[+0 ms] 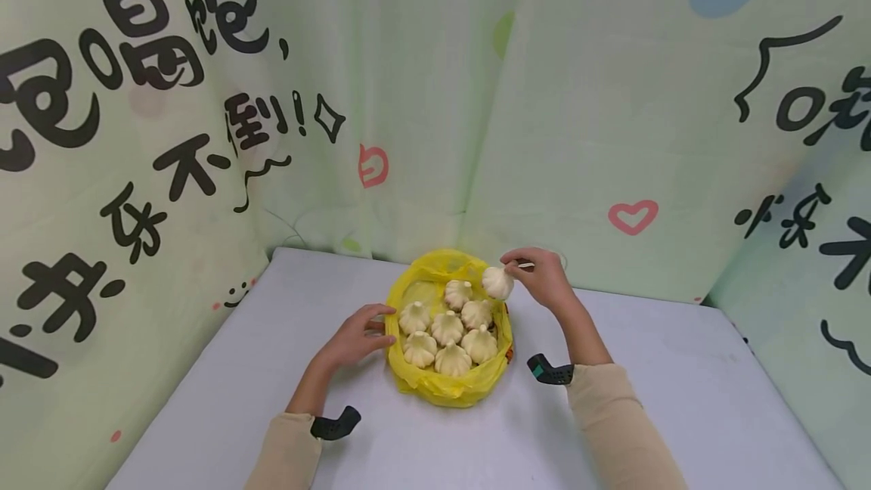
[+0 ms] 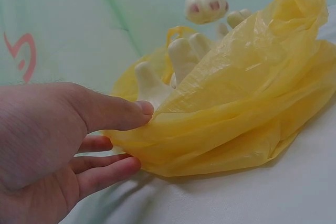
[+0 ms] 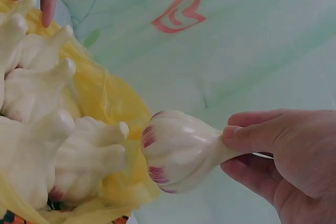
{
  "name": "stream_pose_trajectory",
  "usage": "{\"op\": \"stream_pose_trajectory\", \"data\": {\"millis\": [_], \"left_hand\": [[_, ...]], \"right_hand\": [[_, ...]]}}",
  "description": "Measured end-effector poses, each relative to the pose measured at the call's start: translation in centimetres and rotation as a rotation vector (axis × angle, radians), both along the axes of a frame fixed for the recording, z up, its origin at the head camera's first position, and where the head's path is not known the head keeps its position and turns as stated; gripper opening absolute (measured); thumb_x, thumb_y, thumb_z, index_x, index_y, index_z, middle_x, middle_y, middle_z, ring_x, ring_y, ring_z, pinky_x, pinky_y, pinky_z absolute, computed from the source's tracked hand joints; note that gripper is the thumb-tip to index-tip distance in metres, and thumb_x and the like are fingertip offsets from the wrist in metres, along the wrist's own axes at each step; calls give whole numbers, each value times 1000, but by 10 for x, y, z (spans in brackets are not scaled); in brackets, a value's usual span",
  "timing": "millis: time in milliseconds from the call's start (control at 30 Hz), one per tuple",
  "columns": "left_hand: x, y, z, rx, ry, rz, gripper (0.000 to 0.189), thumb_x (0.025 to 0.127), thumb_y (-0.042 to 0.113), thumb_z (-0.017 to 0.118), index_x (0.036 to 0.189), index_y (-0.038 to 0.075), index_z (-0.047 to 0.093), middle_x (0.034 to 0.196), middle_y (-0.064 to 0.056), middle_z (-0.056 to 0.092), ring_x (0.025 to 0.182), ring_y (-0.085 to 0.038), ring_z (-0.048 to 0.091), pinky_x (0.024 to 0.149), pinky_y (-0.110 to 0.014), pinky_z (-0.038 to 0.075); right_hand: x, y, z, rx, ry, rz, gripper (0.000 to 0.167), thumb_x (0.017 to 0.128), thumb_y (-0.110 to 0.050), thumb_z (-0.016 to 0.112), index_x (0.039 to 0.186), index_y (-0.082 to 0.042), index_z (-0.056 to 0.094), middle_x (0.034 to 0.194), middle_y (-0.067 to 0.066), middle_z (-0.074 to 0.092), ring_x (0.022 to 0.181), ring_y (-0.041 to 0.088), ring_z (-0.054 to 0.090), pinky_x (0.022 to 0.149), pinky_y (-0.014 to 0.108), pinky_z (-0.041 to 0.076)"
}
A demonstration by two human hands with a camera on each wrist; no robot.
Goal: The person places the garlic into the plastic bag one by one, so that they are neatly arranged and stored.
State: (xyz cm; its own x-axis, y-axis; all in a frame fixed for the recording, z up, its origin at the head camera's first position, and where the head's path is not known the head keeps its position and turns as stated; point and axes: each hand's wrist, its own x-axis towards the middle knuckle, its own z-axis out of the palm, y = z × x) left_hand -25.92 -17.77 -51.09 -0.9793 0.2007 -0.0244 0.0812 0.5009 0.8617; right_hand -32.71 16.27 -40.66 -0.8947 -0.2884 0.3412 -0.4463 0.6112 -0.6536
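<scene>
A yellow plastic bag (image 1: 445, 392) lies open on the pale table (image 1: 680, 399), with several white garlic bulbs (image 1: 449, 327) inside it. My right hand (image 1: 537, 274) pinches one garlic bulb (image 1: 497, 283) by its stem over the bag's far right rim; the right wrist view shows this bulb (image 3: 178, 150) with purple streaks, held between thumb and fingers (image 3: 252, 137). My left hand (image 1: 361, 335) rests at the bag's left edge, its thumb (image 2: 118, 111) pressing on the yellow plastic (image 2: 236, 108) while the other fingers lie loosely curled on the table.
Pale green curtains (image 1: 408, 97) with black characters and pink hearts enclose the table on three sides. A heap of bulbs (image 3: 37, 124) fills the bag close to the held one. Black wrist mounts (image 1: 550, 370) sit on both sleeves.
</scene>
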Motion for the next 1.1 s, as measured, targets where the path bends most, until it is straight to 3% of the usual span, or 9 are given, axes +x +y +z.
{"op": "stream_pose_trajectory", "data": {"millis": [300, 500, 767, 1100], "left_hand": [[1, -1, 1, 13, 15, -7, 47, 87, 20, 72, 131, 17, 56, 144, -9, 46, 119, -31, 58, 97, -44, 52], [2, 0, 3, 14, 14, -12, 47, 87, 20, 72, 131, 16, 56, 143, -9, 46, 119, -31, 58, 97, -44, 52], [1, 0, 5, 13, 0, -6, 47, 87, 22, 72, 131, 17, 56, 143, -9, 47, 120, -31, 58, 98, -44, 52], [2, 0, 7, 35, -1, -35, 46, 88, 21, 71, 131, 17, 56, 145, -10, 45, 121, -33, 57, 97, -45, 52]], "right_hand": [[-5, -39, -5, -13, 4, 100, 21, 91, -2, 63, 111, 1, 69, 111, 19, 68, 103, 33, 64, 88, 45, 56], [-9, -67, -11, -17, -39, 132, 21, 92, -2, 62, 111, 0, 69, 112, 17, 68, 105, 31, 64, 88, 42, 57], [-16, -91, -24, 32, -40, 190, 20, 92, -1, 60, 110, 3, 69, 111, 17, 69, 106, 32, 65, 87, 40, 58], [-16, -110, -41, 158, -12, 170, 18, 92, 2, 60, 104, 1, 72, 107, 15, 71, 103, 30, 66, 85, 38, 58]]}}
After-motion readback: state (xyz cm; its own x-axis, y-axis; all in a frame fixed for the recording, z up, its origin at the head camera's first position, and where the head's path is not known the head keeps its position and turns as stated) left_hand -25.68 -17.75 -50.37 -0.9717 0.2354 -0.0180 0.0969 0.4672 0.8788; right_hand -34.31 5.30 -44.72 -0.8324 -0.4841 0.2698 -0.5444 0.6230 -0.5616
